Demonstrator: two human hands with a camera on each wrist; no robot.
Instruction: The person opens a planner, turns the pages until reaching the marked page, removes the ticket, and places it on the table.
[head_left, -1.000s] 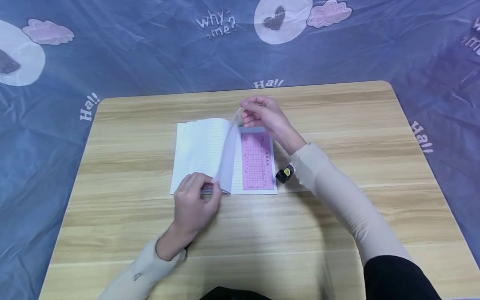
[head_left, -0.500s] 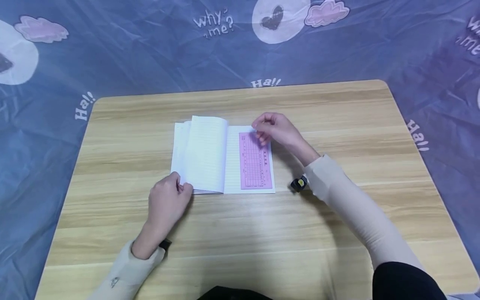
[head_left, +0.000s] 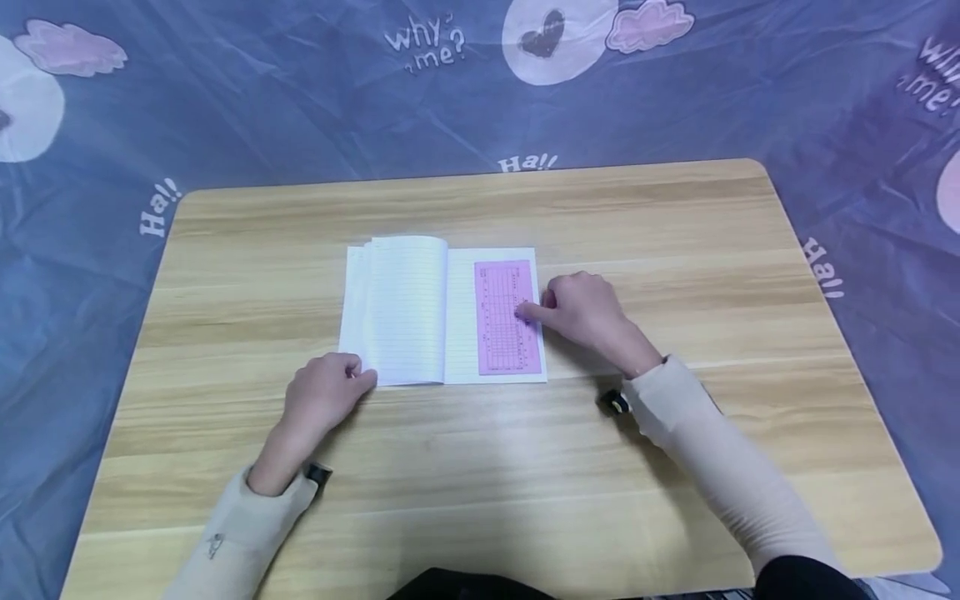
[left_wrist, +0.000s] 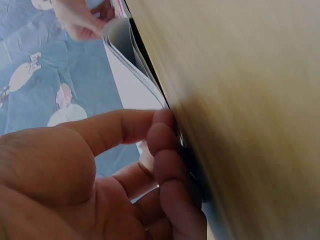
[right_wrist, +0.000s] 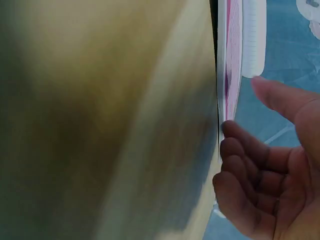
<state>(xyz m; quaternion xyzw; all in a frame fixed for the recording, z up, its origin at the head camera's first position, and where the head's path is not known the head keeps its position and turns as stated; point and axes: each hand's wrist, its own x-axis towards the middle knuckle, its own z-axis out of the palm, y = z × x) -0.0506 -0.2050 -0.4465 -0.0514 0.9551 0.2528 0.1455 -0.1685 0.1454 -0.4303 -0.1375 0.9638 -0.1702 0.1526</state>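
An open notebook [head_left: 407,312] with lined white pages lies flat on the wooden table. On its right-hand page is a pink slip [head_left: 498,333] printed with a grid. My left hand [head_left: 322,390] pinches the lower left corner of the notebook; in the left wrist view, thumb and index finger meet at the bowed pages [left_wrist: 135,82]. Beside the notebook's right edge is my right hand [head_left: 583,312], its thumb reaching over the slip. The right wrist view shows that thumb held apart from the loosely curled fingers [right_wrist: 240,197], whose tips are right at the notebook's edge.
The table [head_left: 450,500] has a pale wood grain and rounded corners. Behind it hangs a blue cloth [head_left: 300,92] printed with clouds and lettering. A small black device [head_left: 615,403] sits at the right wrist, another at the left.
The raised leaf has turned over to the left and lies down. My left hand has moved left to the notebook's corner. My right hand has come down and right, beside the pink slip.
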